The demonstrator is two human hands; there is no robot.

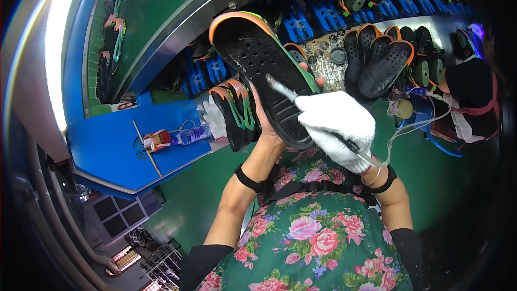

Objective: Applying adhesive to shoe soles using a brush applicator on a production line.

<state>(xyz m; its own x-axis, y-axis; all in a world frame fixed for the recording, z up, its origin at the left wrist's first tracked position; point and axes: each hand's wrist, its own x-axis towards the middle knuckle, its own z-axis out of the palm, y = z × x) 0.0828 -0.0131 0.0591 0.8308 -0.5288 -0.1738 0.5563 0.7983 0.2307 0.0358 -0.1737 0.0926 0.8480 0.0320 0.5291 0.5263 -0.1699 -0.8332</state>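
My left hand [265, 121], bare, is closed round a black shoe sole [258, 56] with an orange and green rim. The sole stands tilted in front of me, its perforated face toward me, and some fingertips show past its right edge. In my white-gloved right hand [342, 126] is a slim corded tool [282, 88] with a metal tip. That tip lies over the middle of the sole; whether it touches the surface I cannot tell. From the glove a pale cord [401, 129] trails off to the right.
Several black shoes with orange rims [379, 62] stand at the right, beside a round dark lid [338, 55]. More orange-green shoes [237, 110] stand at left, near a plastic bottle [191, 134] on a blue table [107, 145]. Behind runs a line of blue holders [328, 17]. A person [468, 91] is at far right.
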